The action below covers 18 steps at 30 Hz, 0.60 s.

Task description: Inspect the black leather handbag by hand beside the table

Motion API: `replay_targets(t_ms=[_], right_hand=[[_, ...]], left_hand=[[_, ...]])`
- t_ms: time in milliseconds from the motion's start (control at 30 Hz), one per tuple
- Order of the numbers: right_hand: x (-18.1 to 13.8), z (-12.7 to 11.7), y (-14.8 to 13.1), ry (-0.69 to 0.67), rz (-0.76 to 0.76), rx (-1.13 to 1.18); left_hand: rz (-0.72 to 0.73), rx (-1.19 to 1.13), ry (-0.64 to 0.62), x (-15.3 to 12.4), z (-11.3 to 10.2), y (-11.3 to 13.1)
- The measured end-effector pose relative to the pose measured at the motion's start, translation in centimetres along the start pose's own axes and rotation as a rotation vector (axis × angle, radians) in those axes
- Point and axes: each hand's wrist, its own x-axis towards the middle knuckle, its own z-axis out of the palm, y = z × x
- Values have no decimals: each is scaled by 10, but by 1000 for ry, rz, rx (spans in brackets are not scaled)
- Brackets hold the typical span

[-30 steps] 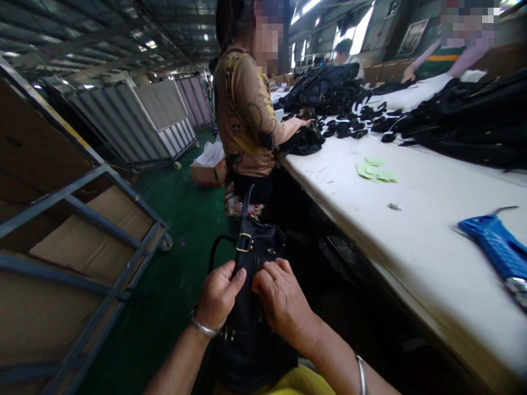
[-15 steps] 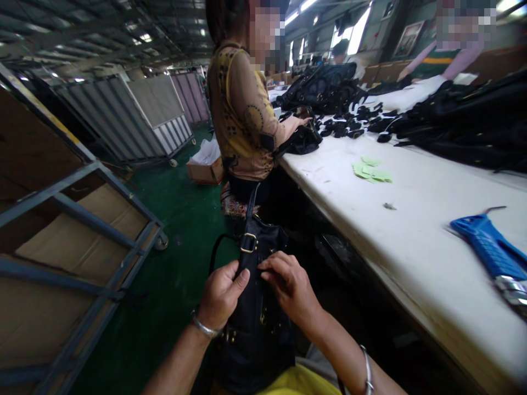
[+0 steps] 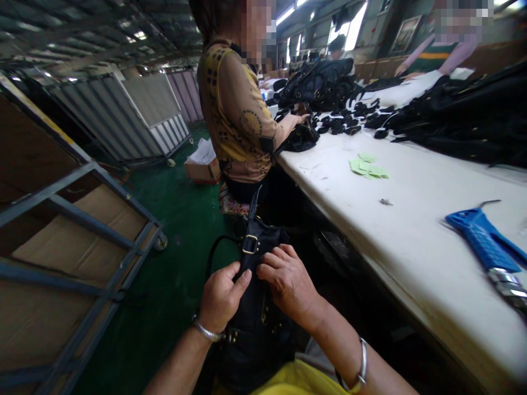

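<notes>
Gripping the black leather handbag (image 3: 255,307) from both sides, the two hands work near its upper edge, just below the brass strap buckle (image 3: 250,244). The left hand (image 3: 222,299) is closed on the bag's left edge, thumb pressed against the front panel; the right hand (image 3: 288,285) lies curled over the right of the panel, fingertips pinching the leather close to the buckle. Both hands hold the bag, which stands upright on the person's lap, over a yellow garment (image 3: 296,381), with its dark strap (image 3: 253,206) rising from the buckle and a thin loop (image 3: 214,249) hanging to the left.

Judging by the grip, the step in hand looks like checking or adjusting the fittings around the buckle; any further move would call for a steady hold with the left hand while the right fingers work finely, since the hardware is small.

To the right runs a long white worktable (image 3: 411,219), well apart from the bag, bearing a blue-handled tool (image 3: 481,241), pale green paper tags (image 3: 366,167) and heaps of black bags (image 3: 461,120). A co-worker in a patterned yellow-brown top (image 3: 234,109) stands at the table beyond. A grey metal cart lined with cardboard (image 3: 82,241) sits on the green floor (image 3: 181,219) to the left.
</notes>
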Motion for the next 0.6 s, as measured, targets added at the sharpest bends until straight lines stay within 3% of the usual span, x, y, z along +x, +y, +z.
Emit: replay_targets(t_ms=[167,333,467,600], right_hand=[[-3,4,8,31,7,176],[-16,13,20,102,172,544],[-23,12,21,181,287,700],[-27,3,17,211,204,692]], left_hand=[[-8,-141,-33,1,3,-8],[-43,-406,-66,2,8,-18],[-74,-537,-87,2,14,-22],[-82,-643,-128,3,19,-22]])
